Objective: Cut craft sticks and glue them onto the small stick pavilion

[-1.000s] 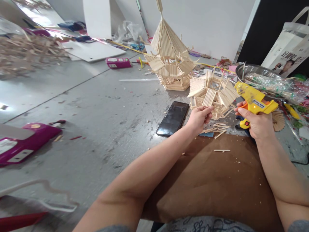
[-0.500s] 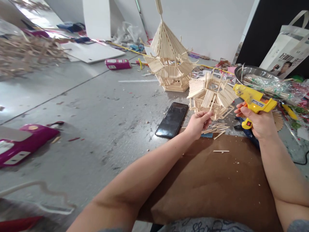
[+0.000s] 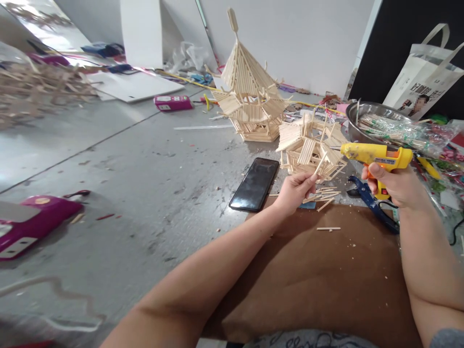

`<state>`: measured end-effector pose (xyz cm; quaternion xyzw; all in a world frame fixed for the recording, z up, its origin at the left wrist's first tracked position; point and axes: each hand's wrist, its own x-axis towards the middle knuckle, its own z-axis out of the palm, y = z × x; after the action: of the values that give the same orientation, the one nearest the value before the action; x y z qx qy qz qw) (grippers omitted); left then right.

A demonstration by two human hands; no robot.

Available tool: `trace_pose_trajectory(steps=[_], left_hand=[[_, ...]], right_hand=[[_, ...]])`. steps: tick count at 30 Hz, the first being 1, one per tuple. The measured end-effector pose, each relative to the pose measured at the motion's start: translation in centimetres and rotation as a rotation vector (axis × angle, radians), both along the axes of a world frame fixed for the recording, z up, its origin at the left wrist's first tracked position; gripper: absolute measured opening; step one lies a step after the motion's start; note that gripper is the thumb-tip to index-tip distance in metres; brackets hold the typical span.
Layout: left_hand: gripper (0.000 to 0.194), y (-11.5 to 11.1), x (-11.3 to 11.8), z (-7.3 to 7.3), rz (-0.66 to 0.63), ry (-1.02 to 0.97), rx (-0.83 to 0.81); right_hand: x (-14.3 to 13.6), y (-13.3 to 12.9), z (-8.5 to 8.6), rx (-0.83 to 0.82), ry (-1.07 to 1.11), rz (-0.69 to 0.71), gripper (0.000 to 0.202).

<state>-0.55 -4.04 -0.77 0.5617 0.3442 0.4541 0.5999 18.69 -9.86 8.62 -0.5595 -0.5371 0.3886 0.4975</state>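
Between thumb and fingers, my left hand (image 3: 295, 190) pinches a thin wooden stick (image 3: 320, 163) that points up in front of a low stick model (image 3: 308, 145) with slatted roof panels. My right hand (image 3: 393, 186) is wrapped round a yellow glue gun (image 3: 377, 153), its nozzle pointing left at the model's right side. Loose sticks (image 3: 326, 194) lie just right of my left hand. Behind the low model stands a taller stick pavilion (image 3: 253, 96) with a pointed roof. One single stick (image 3: 328, 228) rests on the brown sheet (image 3: 319, 280).
A black phone (image 3: 254, 184) lies left of my left hand. Blue cutters (image 3: 373, 205) are below the glue gun. A metal bowl (image 3: 353, 121) with wrapped sticks is at the back right. Purple power strips (image 3: 39, 217) sit at the left.
The glue gun has turned level and its nozzle has dropped to the low model's right side. The stick in my left hand shows more clearly. The whole view has shifted slightly.
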Motion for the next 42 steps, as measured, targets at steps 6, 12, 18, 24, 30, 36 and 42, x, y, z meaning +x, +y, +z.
trace_pose_trajectory(steps=[6, 12, 18, 24, 30, 36, 42], left_hand=[[0.034, 0.15, -0.06, 0.00, 0.008, 0.019, 0.008], [0.033, 0.00, -0.06, 0.17, 0.013, 0.010, 0.004], [0.034, 0.04, -0.01, 0.09, 0.020, 0.004, -0.005], [0.034, 0.04, 0.03, 0.21, 0.015, -0.011, -0.009], [0.032, -0.03, 0.02, 0.34, 0.019, -0.010, -0.002], [0.034, -0.08, 0.01, 0.44, 0.021, -0.014, -0.009], [0.035, -0.20, 0.04, 0.64, 0.025, -0.025, -0.022]], right_hand=[[-0.24, 0.00, 0.14, -0.043, -0.067, -0.063, 0.037], [-0.29, -0.02, 0.01, -0.035, -0.086, -0.085, 0.037], [-0.17, 0.00, -0.03, -0.045, -0.097, -0.087, 0.038], [-0.25, -0.10, 0.11, -0.073, -0.083, -0.081, 0.036], [-0.20, -0.15, 0.13, -0.068, -0.118, -0.075, 0.037], [-0.03, -0.11, 0.04, -0.072, -0.141, -0.068, 0.038], [0.28, 0.06, -0.69, -0.051, -0.194, -0.052, 0.032]])
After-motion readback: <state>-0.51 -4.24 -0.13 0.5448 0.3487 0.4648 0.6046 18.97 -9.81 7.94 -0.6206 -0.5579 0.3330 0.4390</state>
